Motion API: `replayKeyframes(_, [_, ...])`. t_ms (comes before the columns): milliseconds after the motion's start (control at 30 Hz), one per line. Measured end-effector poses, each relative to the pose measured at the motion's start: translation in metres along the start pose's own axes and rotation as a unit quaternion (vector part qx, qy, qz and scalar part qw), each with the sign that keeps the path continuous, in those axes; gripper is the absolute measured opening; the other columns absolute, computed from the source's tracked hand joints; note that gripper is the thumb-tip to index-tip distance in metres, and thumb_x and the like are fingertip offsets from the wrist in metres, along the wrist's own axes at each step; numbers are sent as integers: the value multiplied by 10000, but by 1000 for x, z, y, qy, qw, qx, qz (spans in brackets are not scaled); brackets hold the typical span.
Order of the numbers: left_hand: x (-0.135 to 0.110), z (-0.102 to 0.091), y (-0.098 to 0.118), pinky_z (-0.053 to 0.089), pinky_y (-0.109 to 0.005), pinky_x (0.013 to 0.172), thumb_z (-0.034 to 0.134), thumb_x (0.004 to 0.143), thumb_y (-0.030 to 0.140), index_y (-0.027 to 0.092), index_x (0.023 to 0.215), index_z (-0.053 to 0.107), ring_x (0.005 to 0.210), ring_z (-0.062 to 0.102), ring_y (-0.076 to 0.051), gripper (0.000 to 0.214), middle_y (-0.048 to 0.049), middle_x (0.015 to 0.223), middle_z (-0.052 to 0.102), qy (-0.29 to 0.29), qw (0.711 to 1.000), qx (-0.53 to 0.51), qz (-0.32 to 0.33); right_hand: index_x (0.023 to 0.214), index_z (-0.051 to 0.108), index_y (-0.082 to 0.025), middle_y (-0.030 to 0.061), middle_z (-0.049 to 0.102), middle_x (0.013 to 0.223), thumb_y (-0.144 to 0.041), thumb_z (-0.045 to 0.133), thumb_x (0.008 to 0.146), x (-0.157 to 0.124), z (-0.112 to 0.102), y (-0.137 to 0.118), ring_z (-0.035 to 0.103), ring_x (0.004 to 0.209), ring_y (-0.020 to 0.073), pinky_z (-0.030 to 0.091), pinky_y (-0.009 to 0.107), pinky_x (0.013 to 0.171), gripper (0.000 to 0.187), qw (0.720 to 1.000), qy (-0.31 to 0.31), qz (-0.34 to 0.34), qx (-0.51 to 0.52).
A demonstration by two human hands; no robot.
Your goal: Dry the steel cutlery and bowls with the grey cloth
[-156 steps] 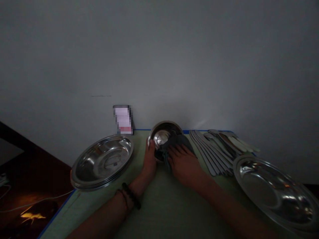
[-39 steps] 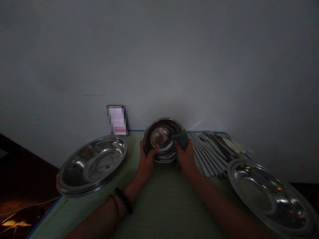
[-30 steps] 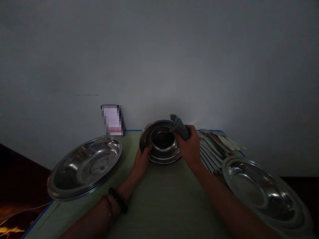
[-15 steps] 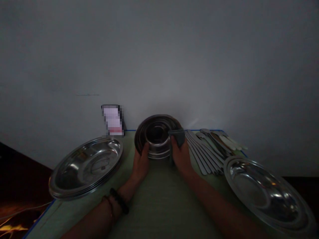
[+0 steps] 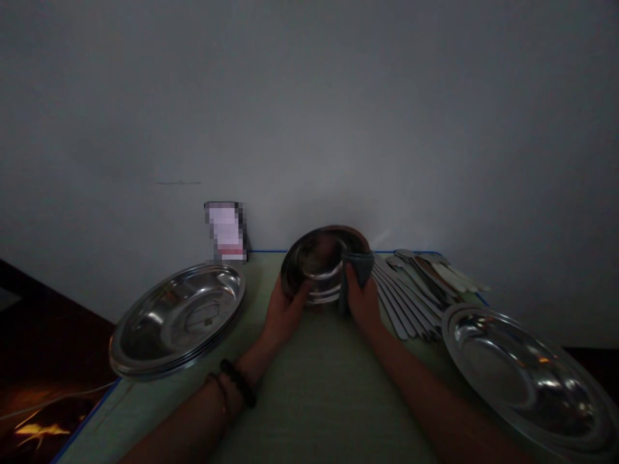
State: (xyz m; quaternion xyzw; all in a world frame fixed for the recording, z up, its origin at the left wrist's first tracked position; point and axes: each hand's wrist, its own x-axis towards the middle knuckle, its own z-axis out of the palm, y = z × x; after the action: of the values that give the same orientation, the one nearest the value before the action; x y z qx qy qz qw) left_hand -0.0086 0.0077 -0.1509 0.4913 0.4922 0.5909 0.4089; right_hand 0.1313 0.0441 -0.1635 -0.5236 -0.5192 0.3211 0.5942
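A shiny metal bowl [image 5: 322, 274] is held up in the middle, above the far part of the table, its inside tilted toward me. My left hand [image 5: 286, 309] grips its left rim, thumb over the inner side and fingers hidden behind. On the right side, my right hand [image 5: 362, 296] pinches a grey cloth [image 5: 358, 261] folded over the bowl's rim, thumb in front. Whether the right fingers also bear the bowl's weight, I cannot tell.
Stacked metal basins [image 5: 169, 322] stand on the left of the green table [image 5: 309, 399]. A phone [image 5: 227, 231] leans on the wall behind them. To the right lie several pieces of flatware [image 5: 406, 296], beside another large metal basin [image 5: 527, 380].
The bowl has turned and tilted between my hands, so its inside looks different. Both hands keep their hold, and the whole view has shifted slightly.
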Motion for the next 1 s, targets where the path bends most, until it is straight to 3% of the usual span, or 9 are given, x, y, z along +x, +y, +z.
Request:
replayKeyframes(100, [0, 3, -5, 563, -376, 699, 677, 694, 374, 170, 1204, 453, 999, 614, -269, 593, -131, 1249, 566, -45, 999, -27, 5, 619, 576, -185, 47, 623, 610, -612, 404, 798, -3, 2, -2, 592, 620, 202, 405, 284, 531, 494, 997, -60, 39, -24])
replayKeyframes(167, [3, 2, -7, 557, -344, 711, 684, 680, 397, 160, 1149, 508, 1004, 609, -255, 554, -121, 1212, 593, -30, 999, 10, 31, 558, 547, -186, 38, 601, 560, -634, 404, 787, -4, 3, -2, 565, 563, 183, 377, 272, 502, 523, 997, -66, 40, -28])
replayKeyframes(267, [7, -3, -7, 538, -278, 563, 608, 730, 484, 137, 995, 594, 749, 659, -203, 436, -94, 966, 688, 17, 997, 69, 16, 650, 599, -174, 49, 643, 629, -628, 409, 792, -3, 3, 0, 588, 628, 186, 408, 272, 556, 513, 999, -31, 19, -2])
replayKeyframes(367, [6, -6, -4, 465, -246, 401, 494, 789, 556, 129, 872, 617, 449, 589, -145, 452, -53, 694, 687, 26, 993, 102, -45, 794, 638, -160, 78, 690, 779, -597, 422, 805, -2, 2, 1, 618, 760, 206, 444, 292, 672, 488, 1000, 12, 1, 23])
replayKeyframes(533, [2, -4, -6, 454, -245, 385, 483, 797, 561, 140, 626, 609, 379, 566, -147, 472, -50, 499, 634, -60, 987, 122, -80, 917, 633, -146, 98, 694, 896, -574, 436, 808, -2, 1, 2, 618, 859, 216, 443, 304, 732, 483, 998, 47, -14, 25])
replayKeyframes(633, [2, -5, -8, 492, -270, 431, 548, 767, 531, 152, 611, 635, 430, 595, -159, 419, -56, 535, 653, -138, 986, 44, -82, 759, 628, -151, 67, 671, 721, -596, 427, 801, -6, 2, 0, 608, 697, 190, 424, 271, 615, 490, 1000, -27, 6, -11])
replayKeyframes(767, [3, -2, -8, 493, -269, 420, 585, 724, 552, 146, 585, 613, 430, 592, -156, 430, -46, 516, 626, -148, 980, -21, -130, 588, 571, -171, 15, 583, 533, -593, 454, 782, -10, 4, -1, 556, 558, 151, 373, 237, 520, 479, 990, -134, -13, -33])
replayKeyframes(833, [2, 0, -7, 473, -256, 386, 566, 732, 566, 150, 569, 583, 391, 567, -145, 447, -30, 473, 591, -133, 981, 4, -139, 590, 573, -172, 19, 595, 546, -598, 442, 785, -9, 4, -2, 563, 561, 154, 369, 237, 509, 486, 992, -122, 0, -29])
replayKeyframes(1000, [2, 2, -2, 374, -217, 287, 474, 778, 591, 181, 639, 483, 327, 504, -122, 433, 45, 453, 487, -45, 993, 14, -109, 720, 640, -156, 78, 686, 737, -603, 426, 791, -3, 2, 0, 628, 725, 195, 429, 265, 618, 501, 999, -5, 42, 9])
